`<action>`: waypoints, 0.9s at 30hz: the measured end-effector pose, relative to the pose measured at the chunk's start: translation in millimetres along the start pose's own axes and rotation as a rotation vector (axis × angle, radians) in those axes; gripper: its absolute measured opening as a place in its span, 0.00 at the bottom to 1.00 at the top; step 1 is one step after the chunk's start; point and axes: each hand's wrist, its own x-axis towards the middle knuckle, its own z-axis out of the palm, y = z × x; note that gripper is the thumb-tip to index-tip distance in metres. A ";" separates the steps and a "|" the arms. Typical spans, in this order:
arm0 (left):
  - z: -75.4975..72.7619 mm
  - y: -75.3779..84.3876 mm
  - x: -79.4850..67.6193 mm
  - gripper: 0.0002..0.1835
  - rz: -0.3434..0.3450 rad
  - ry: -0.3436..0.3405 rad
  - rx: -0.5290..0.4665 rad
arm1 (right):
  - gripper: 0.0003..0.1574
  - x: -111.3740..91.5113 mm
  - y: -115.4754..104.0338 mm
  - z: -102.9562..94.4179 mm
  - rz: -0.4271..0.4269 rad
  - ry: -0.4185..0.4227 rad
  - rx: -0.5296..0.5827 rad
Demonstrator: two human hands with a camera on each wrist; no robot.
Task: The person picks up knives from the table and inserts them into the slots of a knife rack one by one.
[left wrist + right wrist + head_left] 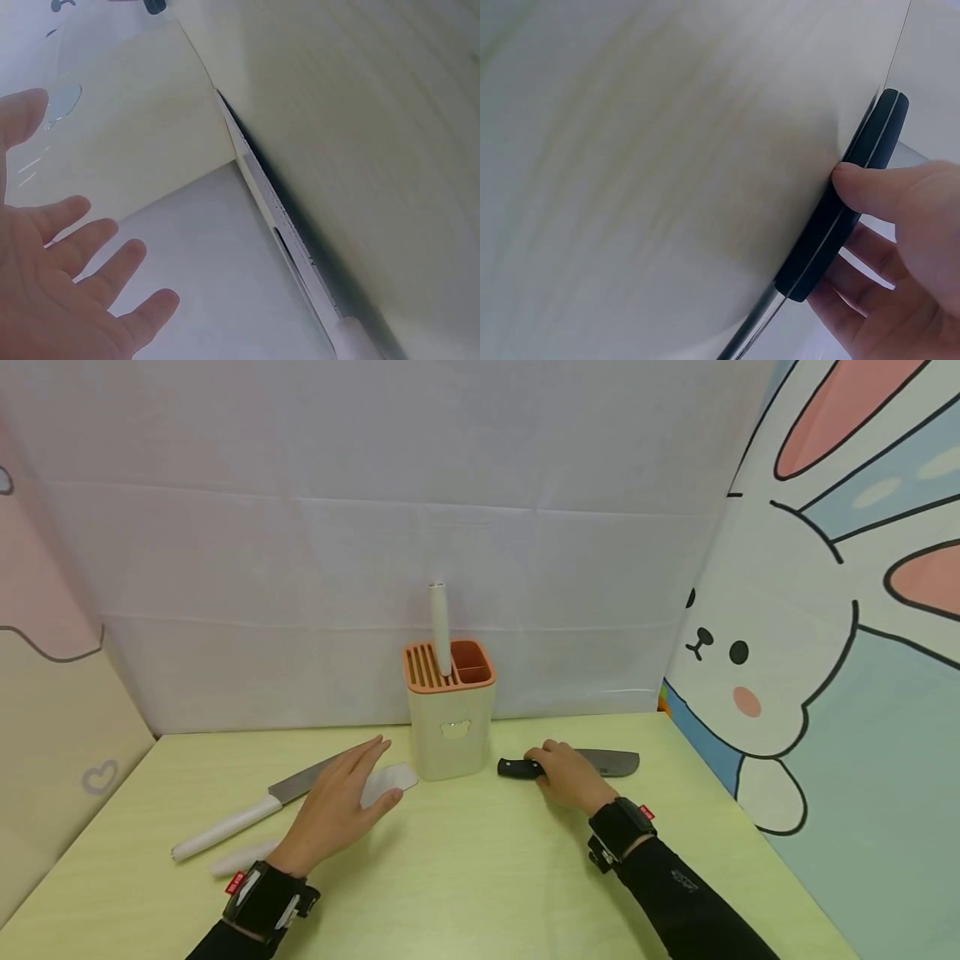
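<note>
My right hand [573,779] grips the black handle of a kitchen knife [618,763], whose broad grey blade points right over the table. In the right wrist view the thumb lies on one side of the black handle [847,195] and the fingers on the other. My left hand [337,810], fingers spread and holding nothing, hovers over two white-handled knives at the left. One knife [225,828] has a long grey blade. The other [388,783] shows a broad pale blade, partly hidden under the hand; its edge appears beside the hand in the left wrist view.
A cream knife block [452,743] with an orange slotted top stands at the back middle of the pale table [465,877]. A white handle [440,627] sticks up from its slots. Behind hangs a white sheet [300,552]; a rabbit-painted wall [765,660] borders the right.
</note>
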 end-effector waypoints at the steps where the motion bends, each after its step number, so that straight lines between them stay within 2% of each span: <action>1: 0.0 0.0 0.0 0.39 0.002 0.000 0.001 | 0.22 -0.2 0.0 0.0 0.000 0.000 0.000; 16: 1.8 -1.5 -0.5 0.39 0.000 -0.011 -0.005 | 0.24 -3.6 1.9 3.2 -0.077 0.024 -0.022; 20: 3.2 -0.2 -1.6 0.39 -0.028 -0.039 -0.040 | 0.25 -5.8 0.0 2.1 -0.085 0.016 -0.044; 27: 1.5 4.6 -2.9 0.39 -0.097 -0.100 -0.116 | 0.25 -11.1 -10.2 -6.9 -0.095 -0.002 -0.021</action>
